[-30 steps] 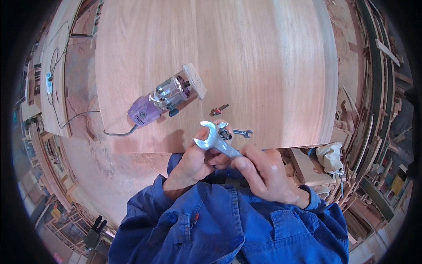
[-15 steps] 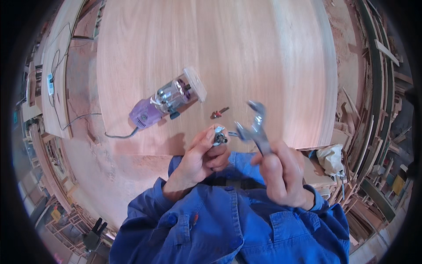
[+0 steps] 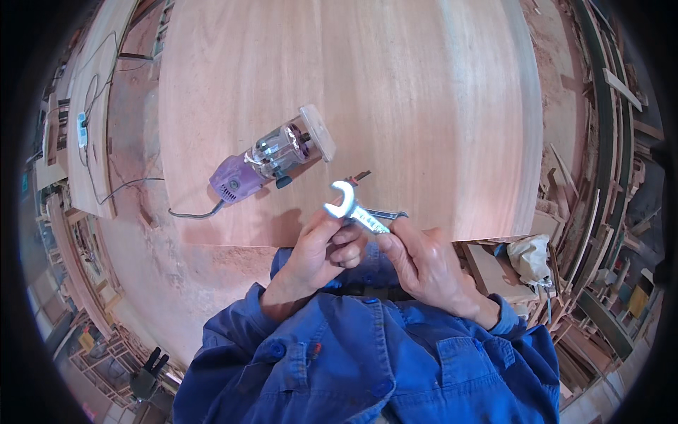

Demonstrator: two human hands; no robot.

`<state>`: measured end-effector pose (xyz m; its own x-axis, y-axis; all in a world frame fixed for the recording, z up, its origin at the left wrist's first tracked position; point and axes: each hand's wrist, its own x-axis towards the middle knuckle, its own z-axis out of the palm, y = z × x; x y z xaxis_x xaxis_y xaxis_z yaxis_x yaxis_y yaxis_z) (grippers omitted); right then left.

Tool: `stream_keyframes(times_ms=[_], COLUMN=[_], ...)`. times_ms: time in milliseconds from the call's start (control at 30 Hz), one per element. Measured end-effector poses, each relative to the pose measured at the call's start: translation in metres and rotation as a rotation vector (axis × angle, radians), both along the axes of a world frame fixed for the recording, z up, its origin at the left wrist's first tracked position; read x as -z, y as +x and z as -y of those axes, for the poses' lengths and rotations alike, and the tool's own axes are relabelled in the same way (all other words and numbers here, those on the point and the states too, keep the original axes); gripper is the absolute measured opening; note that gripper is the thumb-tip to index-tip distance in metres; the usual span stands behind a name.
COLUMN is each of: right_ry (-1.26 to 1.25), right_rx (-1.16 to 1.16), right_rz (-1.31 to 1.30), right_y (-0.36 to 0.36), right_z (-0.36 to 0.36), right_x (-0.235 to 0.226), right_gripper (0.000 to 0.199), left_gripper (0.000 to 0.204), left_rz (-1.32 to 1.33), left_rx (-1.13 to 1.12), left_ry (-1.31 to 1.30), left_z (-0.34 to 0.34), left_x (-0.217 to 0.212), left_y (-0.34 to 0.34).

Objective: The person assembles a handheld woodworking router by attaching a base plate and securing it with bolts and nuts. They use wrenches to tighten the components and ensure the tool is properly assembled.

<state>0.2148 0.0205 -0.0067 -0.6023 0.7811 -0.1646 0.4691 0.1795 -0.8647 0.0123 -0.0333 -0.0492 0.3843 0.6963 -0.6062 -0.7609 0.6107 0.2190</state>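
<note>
Remotely, I pinch a shiny silver open-ended metal wrench (image 3: 368, 221) by its shank in my right fingers (image 3: 409, 238), apparently leaving its head free near my curled left fingers (image 3: 346, 253), whose hold I cannot tell, a purple, clear-bodied router (image 3: 238, 177) lying beyond them, leftward.

In front of you spreads a broad wooden tabletop (image 3: 438, 127), pale pinkish-brown, its grain running away from you. Left of its middle, a purple power tool (image 3: 240, 177) with a clear housing lies on its side, its flat base plate (image 3: 317, 133) to your right and its dark cord (image 3: 194, 216) curving toward the left edge. Nearer you lie a small red-and-dark piece (image 3: 362, 174) and a slim wrench (image 3: 390, 214), both partly hidden.
</note>
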Motion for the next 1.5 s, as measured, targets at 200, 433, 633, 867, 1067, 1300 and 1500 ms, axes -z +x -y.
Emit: stream_keyframes(times_ms=[200,433,633,867,1067,1300,1500], right_ry=[0.093,-0.082,-0.026,-0.103,0.109,0.300,0.035], right_rx=[0.211,0.049,0.295,0.171,0.092,0.212,0.198], right_rz=[-0.159,-0.232,-0.365,-0.087,-0.116,-0.331,-0.199], right_y=[-0.002,-0.009,0.000,-0.004,-0.005,-0.002,0.000], right_z=[-0.002,0.003,-0.005,-0.016,-0.009,-0.004,-0.005], right_x=[-0.029,-0.019,-0.046,-0.024,-0.007,-0.018,-0.030], right_gripper=[0.027,0.023,0.021,0.021,0.016,0.016,0.013], left_gripper=[0.027,0.032,0.026,0.026,0.028,0.026,0.025], left_rz=[0.024,0.035,0.137,0.093,0.120,0.063,0.057], left_rx=[-0.030,-0.049,-0.088,-0.063,-0.071,-0.089,-0.091], left_ry=[0.119,0.080,0.176,0.150,0.123,0.058,0.062], left_z=[-0.005,-0.007,-0.004,-0.004,-0.001,-0.005,-0.001], left_x=[-0.009,-0.005,0.004,0.004,-0.001,-0.004,-0.001], left_y=[-0.002,0.003,0.001,-0.001,0.002,0.003,0.003])
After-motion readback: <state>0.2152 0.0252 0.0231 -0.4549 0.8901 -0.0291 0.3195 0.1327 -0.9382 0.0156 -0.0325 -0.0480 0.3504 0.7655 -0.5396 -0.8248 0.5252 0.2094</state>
